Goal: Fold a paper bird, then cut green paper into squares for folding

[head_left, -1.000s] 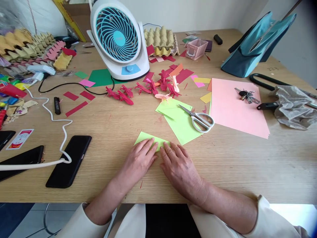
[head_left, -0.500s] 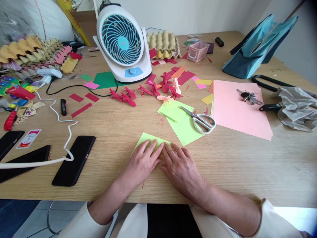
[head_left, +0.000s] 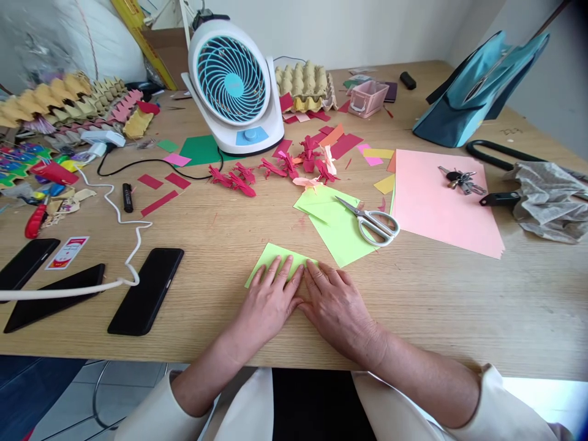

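A small piece of light green paper lies flat on the wooden table, partly covered by both hands. My left hand presses on its left part with fingers stretched out. My right hand rests over its right end, fingers extended and close together, the fingertips almost meeting those of the left. The near edge of the paper is hidden under the hands. Beyond them are more light green sheets, with white-handled scissors lying open on top. Several folded red paper figures stand behind these.
A white fan stands at the back. Pink sheets with keys on them lie to the right, near a blue bag. On the left are a black phone, a white cable and red paper strips.
The view has shifted slightly, so the things on the left sit a little further right. Both hands stay on the green paper in nearly the same pose.
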`<act>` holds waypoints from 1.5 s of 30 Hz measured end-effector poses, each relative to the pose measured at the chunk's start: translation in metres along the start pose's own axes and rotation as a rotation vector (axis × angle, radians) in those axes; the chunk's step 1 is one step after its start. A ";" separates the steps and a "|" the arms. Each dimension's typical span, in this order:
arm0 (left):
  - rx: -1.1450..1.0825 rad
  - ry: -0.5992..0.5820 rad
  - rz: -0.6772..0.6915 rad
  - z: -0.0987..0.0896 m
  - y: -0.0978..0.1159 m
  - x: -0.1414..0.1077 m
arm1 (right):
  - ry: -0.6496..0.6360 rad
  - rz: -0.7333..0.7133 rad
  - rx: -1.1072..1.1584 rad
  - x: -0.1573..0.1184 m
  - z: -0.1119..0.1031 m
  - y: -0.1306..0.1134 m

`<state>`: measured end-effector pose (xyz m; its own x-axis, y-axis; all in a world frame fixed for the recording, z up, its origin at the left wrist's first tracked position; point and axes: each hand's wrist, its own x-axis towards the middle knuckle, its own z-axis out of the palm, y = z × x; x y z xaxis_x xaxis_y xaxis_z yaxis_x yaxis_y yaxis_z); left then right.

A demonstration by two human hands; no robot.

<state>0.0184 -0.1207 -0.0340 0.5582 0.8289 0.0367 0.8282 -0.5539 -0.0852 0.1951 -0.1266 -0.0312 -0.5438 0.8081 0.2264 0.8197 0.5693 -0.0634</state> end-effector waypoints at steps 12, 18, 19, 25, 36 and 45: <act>-0.071 -0.054 -0.071 0.005 0.006 -0.006 | -0.106 0.002 0.028 -0.004 -0.003 0.000; -0.093 -0.048 -0.094 0.013 0.007 -0.012 | -0.138 0.006 0.019 -0.006 -0.002 -0.001; -0.097 -0.035 -0.098 0.014 0.006 -0.014 | -0.143 0.007 0.013 -0.006 -0.002 -0.001; -0.113 0.009 -0.116 0.016 0.003 -0.031 | -0.133 0.030 0.006 -0.008 -0.004 -0.002; -0.097 0.016 -0.185 0.012 -0.005 -0.069 | -0.088 0.164 -0.030 -0.011 -0.001 -0.004; -0.083 0.005 -0.195 0.011 -0.006 -0.069 | -0.061 0.170 -0.091 -0.007 -0.008 -0.003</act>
<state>-0.0255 -0.1734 -0.0468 0.3873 0.9206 0.0493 0.9216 -0.3881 0.0061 0.1982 -0.1352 -0.0252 -0.4041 0.9005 0.1608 0.9119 0.4105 -0.0070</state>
